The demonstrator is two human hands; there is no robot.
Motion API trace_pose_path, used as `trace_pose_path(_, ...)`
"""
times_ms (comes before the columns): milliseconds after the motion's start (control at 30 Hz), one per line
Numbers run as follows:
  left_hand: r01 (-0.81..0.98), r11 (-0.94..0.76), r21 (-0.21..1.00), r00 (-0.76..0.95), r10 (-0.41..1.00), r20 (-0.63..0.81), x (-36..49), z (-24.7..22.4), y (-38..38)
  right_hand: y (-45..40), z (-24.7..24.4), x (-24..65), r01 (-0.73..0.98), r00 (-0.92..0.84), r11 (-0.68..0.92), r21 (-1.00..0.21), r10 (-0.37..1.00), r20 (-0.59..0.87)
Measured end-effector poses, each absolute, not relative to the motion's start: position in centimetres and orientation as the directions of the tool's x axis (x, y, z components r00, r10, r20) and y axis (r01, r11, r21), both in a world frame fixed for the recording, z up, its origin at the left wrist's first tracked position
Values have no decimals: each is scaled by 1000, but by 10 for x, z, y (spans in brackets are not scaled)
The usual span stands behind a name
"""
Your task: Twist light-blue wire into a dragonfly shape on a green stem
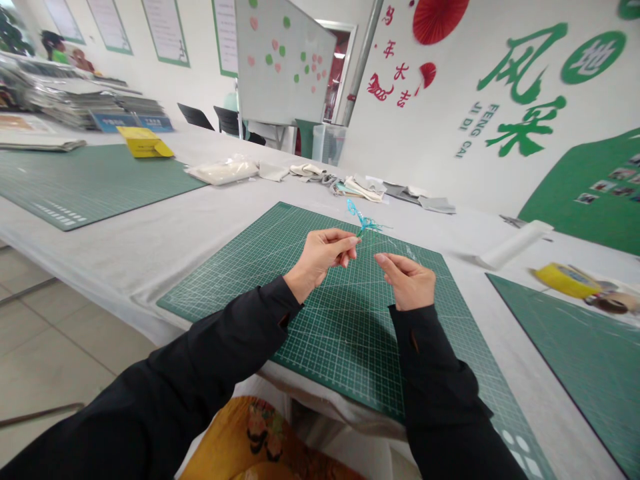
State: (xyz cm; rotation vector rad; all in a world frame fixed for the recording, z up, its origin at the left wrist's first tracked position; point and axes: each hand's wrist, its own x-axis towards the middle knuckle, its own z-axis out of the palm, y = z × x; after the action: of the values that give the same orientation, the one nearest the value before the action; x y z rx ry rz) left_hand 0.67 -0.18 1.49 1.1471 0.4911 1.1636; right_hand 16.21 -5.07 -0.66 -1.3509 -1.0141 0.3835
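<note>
Over the green cutting mat (345, 347) on the cloth-covered desk (150, 280), both hands are up off the surface. The left hand (320, 257) has its fingers (345, 243) closed in a pinch, apparently on the lower end of a thin blue twisted strand (363, 219); the exact contact is hidden by the fingertips. The strand stands up and right from that pinch, above the mat and touching nothing else that I can see. The right hand (407, 283) is just beside it, fingers loosely apart and holding nothing visible.

Risks: single-point hold on a light, thin piece. A slackened pinch would drop it onto the mat, where fine blue on a gridded green surface could be hard to spot. Closing the right hand carelessly could snag or kink the twisted section. Too much pinch force could flatten it. Any loose end could also catch on the cloth scraps (360, 190) further along the desk. Stray contact with the white roll (515, 243) or yellow tape roll (567, 280) looks less likely; both sit well off to the right.
</note>
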Motion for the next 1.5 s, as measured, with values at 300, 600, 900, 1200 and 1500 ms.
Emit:
trace_pose_path(300,-476,0,879,380,902,206,5,13,0,-53,-10,154,369,466,211,-905,800,377)
trace_pose_path(600,-479,20,878,373,909,183,5,14,-1,-55,-8,152,348,456,215,-913,812,365)
trace_pose_path(900,-498,-52,865,319,917,238,6,12,1,-55,-8,154,254,400,257,-932,850,343)
trace_pose_path(1200,-522,-83,849,249,937,244,6,11,5,-51,-10,161,157,343,312,-937,873,348)
trace_pose_path(1500,-530,-15,848,344,910,232,2,12,4,-44,-14,212,-262,361,49,-964,931,-51)
